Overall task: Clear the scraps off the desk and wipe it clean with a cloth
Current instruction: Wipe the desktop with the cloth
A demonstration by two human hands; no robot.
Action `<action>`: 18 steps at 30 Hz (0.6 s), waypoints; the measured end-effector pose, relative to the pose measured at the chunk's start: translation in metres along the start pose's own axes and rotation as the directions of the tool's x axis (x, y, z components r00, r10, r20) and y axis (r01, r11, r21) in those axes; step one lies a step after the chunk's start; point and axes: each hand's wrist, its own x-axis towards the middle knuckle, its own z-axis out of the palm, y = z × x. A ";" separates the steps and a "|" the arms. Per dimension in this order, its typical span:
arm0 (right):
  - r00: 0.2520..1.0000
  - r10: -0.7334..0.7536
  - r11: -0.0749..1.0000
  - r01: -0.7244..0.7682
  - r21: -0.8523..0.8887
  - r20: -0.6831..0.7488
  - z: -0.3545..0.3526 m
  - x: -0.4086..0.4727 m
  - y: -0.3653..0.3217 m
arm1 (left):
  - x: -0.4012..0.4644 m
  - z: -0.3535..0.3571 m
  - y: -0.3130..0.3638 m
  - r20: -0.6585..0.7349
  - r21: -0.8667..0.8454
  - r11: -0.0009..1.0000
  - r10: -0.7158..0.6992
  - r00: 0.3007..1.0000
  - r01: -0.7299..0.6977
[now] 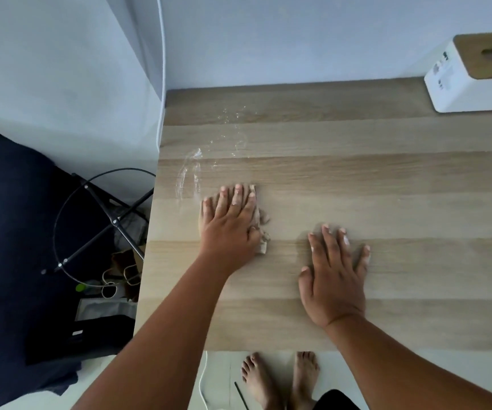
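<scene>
My left hand lies flat with straight fingers on a small beige cloth, pressing it onto the light wooden desk near the desk's left edge. Only the cloth's right side peeks out from under the palm. Wet streaks glisten on the wood just beyond and left of that hand. My right hand rests flat on the bare desk to the right, fingers spread and straight, holding nothing. No scraps show on the desk.
A white tissue box with a wooden lid stands at the desk's back right by the wall. Left of the desk are a black wire-frame bin, paper bags and a dark bed. A white cable runs down the wall. My bare feet stand below the front edge.
</scene>
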 end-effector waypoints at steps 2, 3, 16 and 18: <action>1.000 0.003 1.000 -0.003 -0.003 -0.001 -0.001 -0.002 0.001 | -0.006 0.005 0.015 -0.011 0.013 0.992 0.124 0.992 -0.124; 1.000 0.001 1.000 -0.001 -0.002 -0.006 -0.001 -0.002 0.001 | -0.016 0.010 0.019 -0.018 0.017 0.982 0.190 0.982 -0.189; 0.999 0.002 1.000 -0.002 -0.005 0.050 -0.001 -0.001 0.000 | -0.007 0.012 0.015 -0.015 0.049 0.996 0.071 0.997 -0.070; 0.998 0.005 1.000 -0.004 -0.016 0.070 -0.002 0.000 -0.002 | -0.008 0.012 0.022 0.008 0.091 0.978 0.190 0.982 -0.190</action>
